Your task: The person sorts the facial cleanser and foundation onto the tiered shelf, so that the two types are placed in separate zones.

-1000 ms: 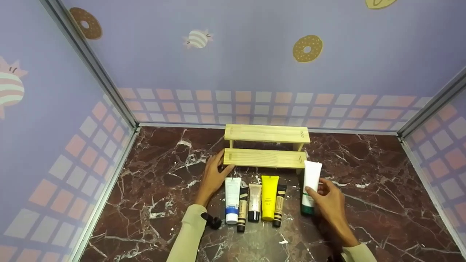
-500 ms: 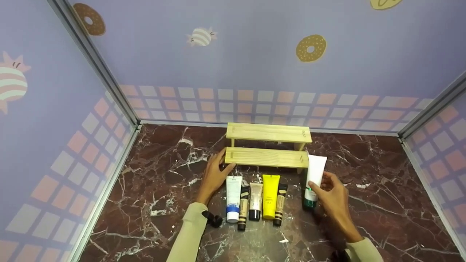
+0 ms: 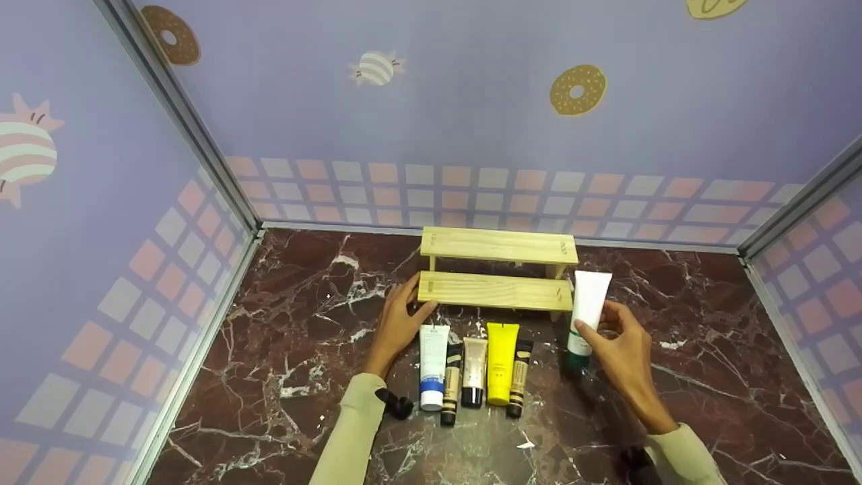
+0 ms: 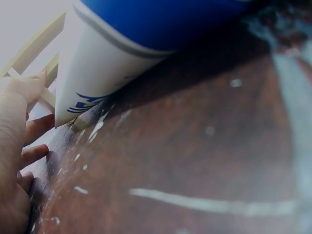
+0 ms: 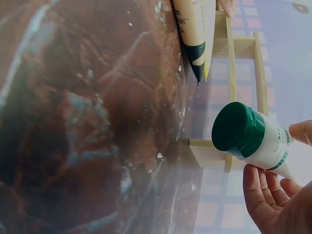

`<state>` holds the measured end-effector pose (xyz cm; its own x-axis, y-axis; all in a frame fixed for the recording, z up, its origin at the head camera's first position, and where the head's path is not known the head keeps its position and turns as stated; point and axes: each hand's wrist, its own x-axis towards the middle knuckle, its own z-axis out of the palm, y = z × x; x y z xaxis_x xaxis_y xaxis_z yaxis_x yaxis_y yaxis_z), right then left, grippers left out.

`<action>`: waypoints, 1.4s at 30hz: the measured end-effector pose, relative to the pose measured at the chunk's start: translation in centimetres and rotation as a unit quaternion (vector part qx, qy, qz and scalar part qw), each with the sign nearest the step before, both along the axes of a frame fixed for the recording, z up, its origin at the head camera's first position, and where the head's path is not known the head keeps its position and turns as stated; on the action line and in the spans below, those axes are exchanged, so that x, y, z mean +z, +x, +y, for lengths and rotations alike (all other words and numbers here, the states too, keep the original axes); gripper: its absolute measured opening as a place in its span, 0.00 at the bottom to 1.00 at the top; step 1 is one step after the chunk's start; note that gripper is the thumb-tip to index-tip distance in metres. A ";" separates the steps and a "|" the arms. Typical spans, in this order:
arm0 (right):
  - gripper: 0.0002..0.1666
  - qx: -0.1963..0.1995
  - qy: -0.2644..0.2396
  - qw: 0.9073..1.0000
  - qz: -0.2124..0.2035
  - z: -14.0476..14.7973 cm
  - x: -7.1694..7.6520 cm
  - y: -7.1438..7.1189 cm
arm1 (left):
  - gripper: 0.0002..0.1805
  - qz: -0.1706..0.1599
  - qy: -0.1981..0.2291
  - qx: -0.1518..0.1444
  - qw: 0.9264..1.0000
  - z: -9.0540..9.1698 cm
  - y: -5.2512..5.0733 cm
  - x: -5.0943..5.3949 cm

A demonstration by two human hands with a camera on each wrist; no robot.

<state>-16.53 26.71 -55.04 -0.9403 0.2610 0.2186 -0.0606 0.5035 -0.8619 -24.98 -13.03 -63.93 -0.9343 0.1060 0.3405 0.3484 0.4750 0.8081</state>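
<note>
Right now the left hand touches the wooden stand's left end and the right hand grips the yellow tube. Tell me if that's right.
Wrong tube: the right hand grips a white tube with a green cap, as the right wrist view shows. The left hand does touch the left end of the wooden stand.

Soft, even light fills the head view, with a dull sheen on the counter (image 3: 471,451). The left wrist view is hazy and blurred; the right one pales toward its right side.
</note>
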 end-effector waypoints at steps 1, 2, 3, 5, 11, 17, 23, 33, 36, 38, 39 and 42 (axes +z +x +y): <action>0.32 0.001 0.001 1.000 0.003 0.0 0.2 -0.1 | 0.42 -0.001 0.000 0.000 1.000 0.0 0.0 0.1; 0.32 0.003 0.002 1.000 0.005 -0.1 0.3 -0.1 | 0.42 -0.003 0.001 0.003 1.000 0.0 0.0 0.1; 0.32 0.006 0.001 1.000 0.009 -0.1 0.5 -0.2 | 0.42 -0.004 0.001 0.005 1.000 0.0 0.1 0.1; 0.32 0.009 0.004 1.000 0.015 -0.3 0.8 -0.4 | 0.42 -0.002 0.001 0.009 1.000 0.0 0.0 0.1; 0.32 0.018 0.004 0.999 0.030 -0.7 1.7 -1.0 | 0.41 0.008 -0.005 0.007 1.000 0.0 0.0 0.0; 0.30 0.031 0.008 0.999 0.038 -1.4 2.7 -2.0 | 0.41 0.010 -0.003 0.005 1.000 -0.1 0.0 0.0; 0.31 0.049 0.018 0.997 0.054 -2.2 4.1 -3.1 | 0.42 -0.001 -0.003 0.005 1.000 -0.1 0.0 0.1; 0.31 0.076 0.021 0.995 0.059 -3.5 5.2 -5.1 | 0.42 0.005 -0.007 0.005 1.000 0.1 0.0 0.1; 0.31 0.086 0.024 0.994 0.058 -3.9 5.2 -5.6 | 0.41 0.010 -0.010 0.008 1.000 0.0 0.0 0.1; 0.32 0.091 0.025 0.994 0.057 -4.1 5.3 -5.9 | 0.41 0.009 -0.010 0.009 1.000 0.0 0.0 0.2; 0.32 0.094 0.025 0.994 0.055 -4.2 5.4 -6.0 | 0.41 0.007 -0.009 0.009 1.000 0.0 0.0 0.2; 0.31 0.102 0.022 0.993 0.055 -4.5 5.6 -6.3 | 0.42 -0.004 -0.006 0.005 1.000 0.0 0.0 0.3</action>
<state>-22.86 22.18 -49.43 -0.9423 0.0565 0.3299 -0.2575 0.5076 -0.8222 -24.94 -13.08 -63.67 -0.9378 0.1011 0.3322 0.3377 0.4886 0.8045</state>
